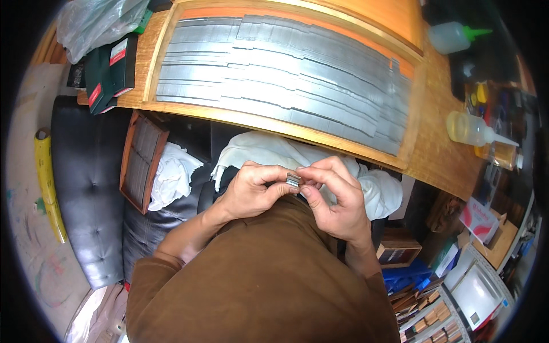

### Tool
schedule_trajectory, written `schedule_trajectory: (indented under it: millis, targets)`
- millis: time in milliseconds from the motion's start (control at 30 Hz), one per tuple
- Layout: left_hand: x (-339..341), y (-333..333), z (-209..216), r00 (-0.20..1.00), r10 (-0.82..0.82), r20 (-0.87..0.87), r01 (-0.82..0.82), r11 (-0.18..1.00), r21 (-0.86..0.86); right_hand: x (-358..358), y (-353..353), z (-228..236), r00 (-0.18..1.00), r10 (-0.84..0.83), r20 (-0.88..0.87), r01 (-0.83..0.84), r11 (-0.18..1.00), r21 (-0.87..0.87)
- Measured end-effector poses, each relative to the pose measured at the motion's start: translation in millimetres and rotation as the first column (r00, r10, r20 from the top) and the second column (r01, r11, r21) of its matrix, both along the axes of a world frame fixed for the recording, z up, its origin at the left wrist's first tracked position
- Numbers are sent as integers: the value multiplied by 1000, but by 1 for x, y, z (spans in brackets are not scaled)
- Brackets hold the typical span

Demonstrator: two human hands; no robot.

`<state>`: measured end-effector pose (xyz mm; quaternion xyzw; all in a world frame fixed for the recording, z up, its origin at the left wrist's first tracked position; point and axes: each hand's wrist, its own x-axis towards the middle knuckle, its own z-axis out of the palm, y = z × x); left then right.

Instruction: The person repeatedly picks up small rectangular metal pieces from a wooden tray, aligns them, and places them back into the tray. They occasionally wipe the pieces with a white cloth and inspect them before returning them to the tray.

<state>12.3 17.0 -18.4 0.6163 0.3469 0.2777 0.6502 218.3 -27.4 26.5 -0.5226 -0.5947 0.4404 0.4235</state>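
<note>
A small stack of shiny silver metal pieces [293,179] is held up in front of my body. My left hand [260,186] is closed, pinching the stack between thumb and forefinger. Against its right end are the thumb and forefinger of my right hand [338,197], also closed in a pinch, with the other fingers curled. Just beyond my hands is a wooden tray [274,117] filled with rows of thin grey metal pieces [274,71]. A white cloth [269,150] lies below the tray's near edge, behind my hands.
A smaller wooden box [143,163] of similar grey pieces leans on the black padded seat [88,188] at left, beside a white cloth [171,174]. Dark green boxes [123,66] and a plastic bag [100,26] occupy the table's left end. Squeeze bottles [466,127] stand at right.
</note>
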Motion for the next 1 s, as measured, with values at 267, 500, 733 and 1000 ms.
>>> schedule_trajectory:
  millis: [267,500,733,1000]
  targets:
    - [-13,4,2,982,-138,-129,135,990,-34,-3,4,-6,996,78,-41,-78,997,-8]
    - [-12,8,5,993,-101,67,116,950,-290,-7,2,-8,992,60,-112,-66,997,-50]
    - [-7,9,9,993,-17,120,59,932,-357,-7,5,-8,990,81,-111,-88,995,-50]
    - [-17,10,8,988,-133,-82,128,990,-61,-5,7,-4,992,94,-88,-97,995,-36]
